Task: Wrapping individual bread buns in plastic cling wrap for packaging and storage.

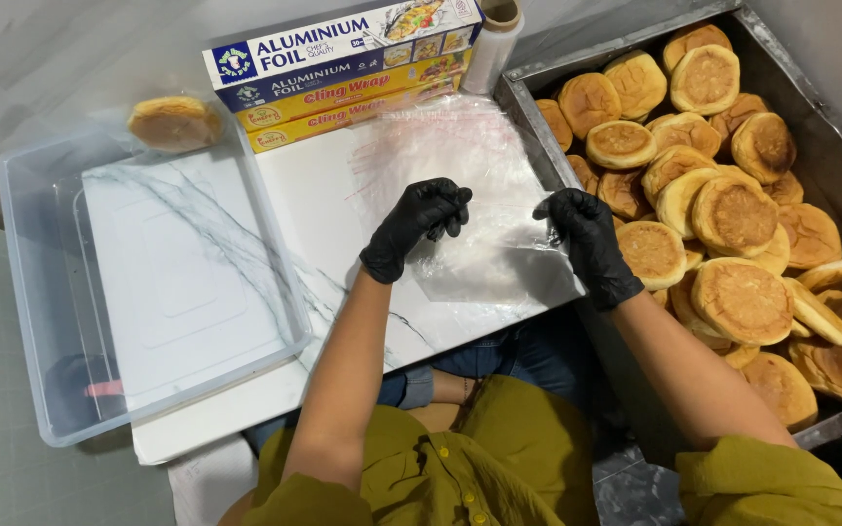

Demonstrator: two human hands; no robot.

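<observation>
- On the white marble-patterned board [343, 195], centre of view: a clear plastic bag [484, 258] lies flat, held at its top edge by both black-gloved hands.
- Left hand [419, 226]: fingers [450, 209] curled tight, pinching the bag's upper left corner; the film runs out from under the fingertips toward the right and down toward the person.
- Right hand [587, 244]: fingers [550, 212] closed on the bag's upper right corner, just at the board's right edge. The two hands are near each other, a short span of film between them.
- Bag body sits below and between the fingers, resting on the board; whether the mouth is parted cannot be told.
- More clear bags [440, 146] lie in a loose stack behind the hands, reaching to the boxes.
- Right of the board: a metal tray [528, 97], touching the board's edge, filled with many round golden-brown buns [733, 214], heaped in layers.
- Left of the board: a clear plastic tub [21, 292], overlapping the board's left part; one bun [175, 124] sits at its far right corner, on or by the rim, cannot tell which.
- Far edge of the board: stacked long boxes of foil and wrap [343, 68], with a roll of clear wrap [494, 39] at their right end.
</observation>
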